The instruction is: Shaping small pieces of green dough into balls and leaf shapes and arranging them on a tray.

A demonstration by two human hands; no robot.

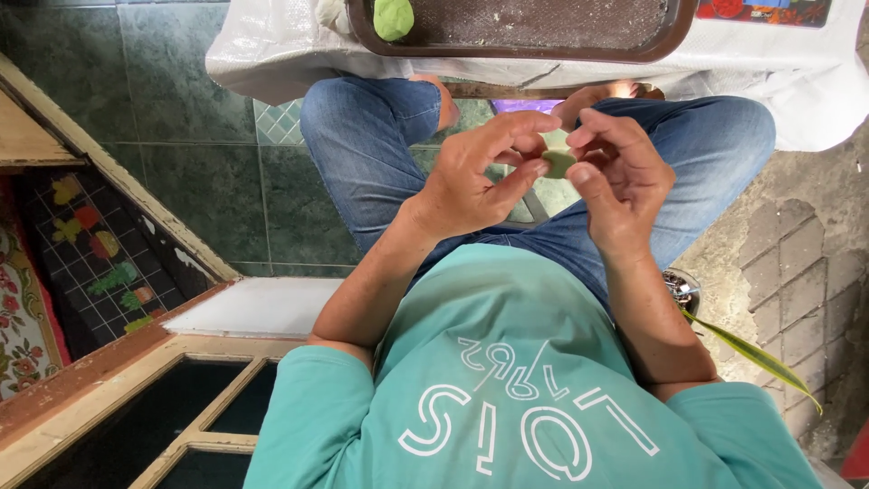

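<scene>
At centre frame, left hand (475,181) and right hand (615,177) pinch a small, flat, pale-green dough disc (558,161) between closed fingertips, seemingly pressing it thinner.

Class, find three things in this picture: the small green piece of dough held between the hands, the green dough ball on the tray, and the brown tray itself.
green dough piece (558,161), head view, its visible middle between the fingertips.
green dough ball (393,18), head view, its centre.
brown tray (543,51), head view, its near rim.
</scene>
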